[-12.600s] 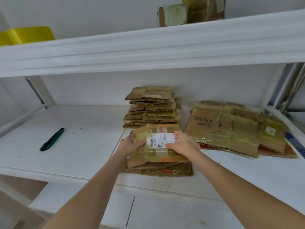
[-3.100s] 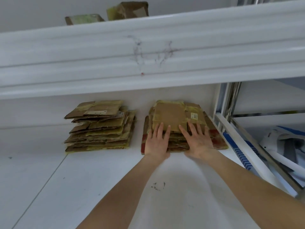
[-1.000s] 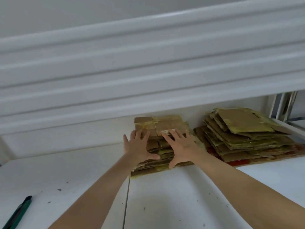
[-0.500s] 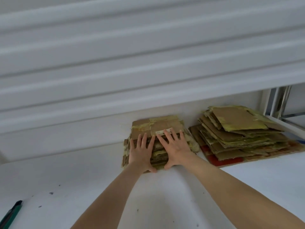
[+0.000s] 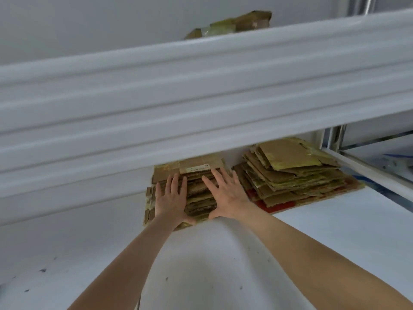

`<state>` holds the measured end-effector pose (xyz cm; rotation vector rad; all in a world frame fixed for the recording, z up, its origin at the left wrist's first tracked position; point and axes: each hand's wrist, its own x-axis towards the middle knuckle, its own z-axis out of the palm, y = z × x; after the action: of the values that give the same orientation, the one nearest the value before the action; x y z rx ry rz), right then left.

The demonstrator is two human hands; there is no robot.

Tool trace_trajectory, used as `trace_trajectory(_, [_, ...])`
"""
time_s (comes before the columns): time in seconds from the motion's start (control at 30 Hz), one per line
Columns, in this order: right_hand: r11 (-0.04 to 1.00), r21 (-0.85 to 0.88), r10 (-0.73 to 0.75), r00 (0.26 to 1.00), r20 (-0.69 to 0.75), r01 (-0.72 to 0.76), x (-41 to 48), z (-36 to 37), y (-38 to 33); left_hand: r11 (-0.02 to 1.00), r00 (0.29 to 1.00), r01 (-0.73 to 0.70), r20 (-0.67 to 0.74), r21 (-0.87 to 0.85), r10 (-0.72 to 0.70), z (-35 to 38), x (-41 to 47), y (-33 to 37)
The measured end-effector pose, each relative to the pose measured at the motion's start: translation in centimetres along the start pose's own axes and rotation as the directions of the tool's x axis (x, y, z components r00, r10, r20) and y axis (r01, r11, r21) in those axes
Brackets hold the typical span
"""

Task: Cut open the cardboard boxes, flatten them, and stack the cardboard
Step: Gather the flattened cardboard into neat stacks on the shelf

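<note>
Both hands lie flat against the near face of a pile of flattened cardboard (image 5: 192,175) at the centre of the frame, on the white shelf (image 5: 335,231). The left hand (image 5: 171,203) has its fingers straight and close together, pointing away from the person, with the thumb angled inward along the pile's lower edge. The right hand (image 5: 226,198) has its fingers straight and spread apart, its thumb angled toward the left one; neither hand curls round anything. The top sheet of this pile carries a small pale label (image 5: 197,168) just beyond the fingertips.

A second pile of flattened cardboard (image 5: 295,175) sits just beside the first, right of centre, its sheets fanned unevenly over a red-printed bottom piece. The thick white edge of an upper shelf (image 5: 201,97) crosses the whole frame above the hands. On top of it, at upper centre, a taped cardboard box (image 5: 241,23) shows partly.
</note>
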<state>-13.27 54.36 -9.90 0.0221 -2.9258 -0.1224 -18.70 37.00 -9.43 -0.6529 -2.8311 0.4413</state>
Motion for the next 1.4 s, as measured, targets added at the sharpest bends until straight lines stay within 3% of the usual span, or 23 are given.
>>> trace_trajectory(0.37, [0.988, 0.072, 0.135, 0.991, -0.019, -0.134, -5.7, -3.0, 8.1, 0.996, 0.999, 0.031, -0.01, -0.084, -0.032, -4.6, -2.1, 5.2])
trace_trajectory(0.57, [0.947, 0.163, 0.287, 0.957, -0.044, -0.276, -11.1, -3.9, 17.8, 0.943, 0.964, -0.161, -0.251, -0.29, 0.087, -9.4, -2.3, 16.7])
trace_trajectory(0.7, [0.936, 0.108, 0.341, 0.939, -0.054, -0.334, -14.9, -4.5, 25.5, 0.921, 0.934, -0.259, -0.319, -0.292, 0.161, -12.0, -2.3, 25.4])
trace_trajectory(1.0, [0.969, 0.063, 0.24, 0.97, -0.03, -0.238, -12.2, -4.3, 28.7, 0.963, 0.975, -0.174, -0.17, -0.204, 0.14, -12.5, 0.3, 30.7])
trace_trajectory(1.13, [0.943, 0.205, 0.28, 0.958, -0.059, -0.262, -9.5, -3.5, 29.0, 0.973, 0.986, -0.123, -0.132, -0.196, 0.098, -11.0, 1.8, 30.2])
trace_trajectory(1.3, [0.978, 0.147, 0.165, 0.98, -0.107, -0.149, -6.5, -2.6, 29.6, 0.963, 0.987, -0.086, -0.151, -0.255, 0.048, -10.0, 4.2, 29.0])
trace_trajectory(1.4, [0.994, 0.039, 0.104, 0.988, -0.112, -0.1, -6.9, -2.0, 29.8, 0.963, 0.984, -0.131, -0.147, -0.237, 0.098, -9.9, 5.0, 29.0])
